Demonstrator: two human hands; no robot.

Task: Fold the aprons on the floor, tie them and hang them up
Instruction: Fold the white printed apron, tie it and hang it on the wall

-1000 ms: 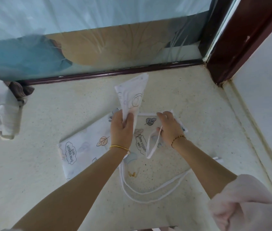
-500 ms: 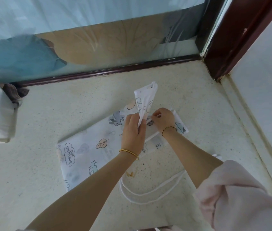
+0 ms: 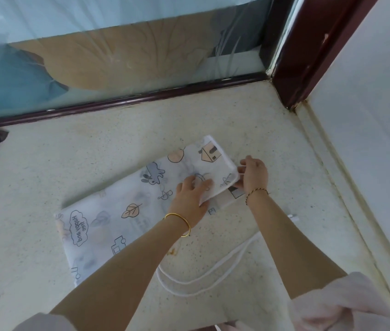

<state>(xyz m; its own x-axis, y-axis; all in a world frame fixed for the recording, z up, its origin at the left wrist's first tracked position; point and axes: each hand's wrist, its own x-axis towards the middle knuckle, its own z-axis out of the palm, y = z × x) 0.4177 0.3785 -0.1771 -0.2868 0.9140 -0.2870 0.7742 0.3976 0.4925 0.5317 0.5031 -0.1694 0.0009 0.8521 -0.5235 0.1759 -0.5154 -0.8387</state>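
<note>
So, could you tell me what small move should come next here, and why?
Probably draw the white straps in with the right hand. The flap already lies folded over the apron, the left hand presses flat on it, and the right hand pinches the straps at its edge while their loops trail loose on the floor, so gathering them looks due before tying.
</note>
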